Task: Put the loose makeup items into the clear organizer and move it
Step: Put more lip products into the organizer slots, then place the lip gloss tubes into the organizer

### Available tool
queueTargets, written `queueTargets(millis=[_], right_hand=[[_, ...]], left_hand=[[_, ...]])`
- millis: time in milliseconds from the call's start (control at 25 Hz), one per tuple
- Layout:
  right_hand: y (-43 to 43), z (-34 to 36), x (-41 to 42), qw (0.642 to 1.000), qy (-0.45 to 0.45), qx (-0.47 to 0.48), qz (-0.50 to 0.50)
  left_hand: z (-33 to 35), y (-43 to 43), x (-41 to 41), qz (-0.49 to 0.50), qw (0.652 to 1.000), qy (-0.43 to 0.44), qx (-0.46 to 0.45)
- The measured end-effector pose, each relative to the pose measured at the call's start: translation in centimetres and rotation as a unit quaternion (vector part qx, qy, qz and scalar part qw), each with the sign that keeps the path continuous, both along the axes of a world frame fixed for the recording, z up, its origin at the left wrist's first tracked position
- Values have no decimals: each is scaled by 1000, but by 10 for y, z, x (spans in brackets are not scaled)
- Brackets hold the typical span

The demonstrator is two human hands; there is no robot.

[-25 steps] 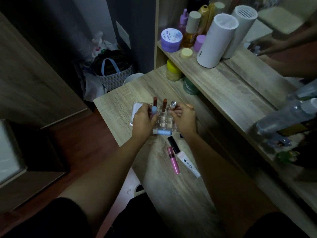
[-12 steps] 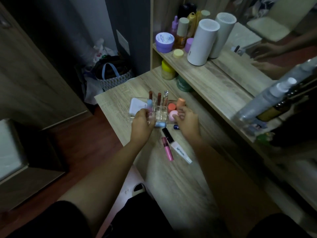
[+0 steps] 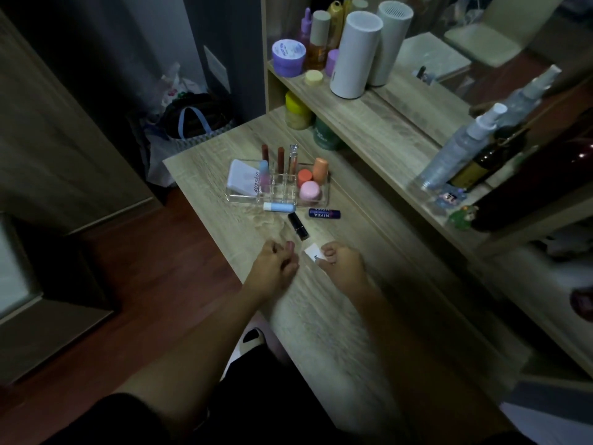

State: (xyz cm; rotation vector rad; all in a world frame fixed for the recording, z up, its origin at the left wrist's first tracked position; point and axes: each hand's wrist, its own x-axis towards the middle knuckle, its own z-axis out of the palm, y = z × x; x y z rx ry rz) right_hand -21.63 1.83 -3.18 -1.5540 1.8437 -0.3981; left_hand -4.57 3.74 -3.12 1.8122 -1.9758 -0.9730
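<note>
Right hand [image 3: 341, 263] grips the white tube [image 3: 313, 252]; left hand [image 3: 276, 266] is curled, contents unclear. Organizer [image 3: 277, 184] sits beyond both on the counter [image 3: 337, 316].

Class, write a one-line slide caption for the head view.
Both hands, left hand and right hand, near loose tubes before the clear organizer on the table.

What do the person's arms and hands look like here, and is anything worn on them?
Both forearms are bare right down to the wrists. The left hand and right hand show no gloves, and I can see no rings, watch or bracelet. Dark short sleeves appear only at the bottom edge, up by the shoulders. The dim light hides finer detail.
</note>
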Motion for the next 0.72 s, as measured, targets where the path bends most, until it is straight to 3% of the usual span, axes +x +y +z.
queueTargets(millis=[120, 280, 480, 600, 720], right_hand=[[11, -3, 3, 1000, -25, 18, -5], [14, -2, 4, 996, -59, 48, -43], [6, 12, 3, 994, -78, 36, -60], [-15, 35, 12, 991, -106, -6, -77], [-52, 58, 26, 979, -165, -75, -96]], left_hand=[[0, 6, 5, 8, 999, -39, 21], [4, -2, -7, 99, 995, 8, 24], [20, -18, 0, 124, 992, 20, 28], [51, -43, 15, 125, 990, 45, -40], [82, -84, 30, 100, 984, 15, -145]])
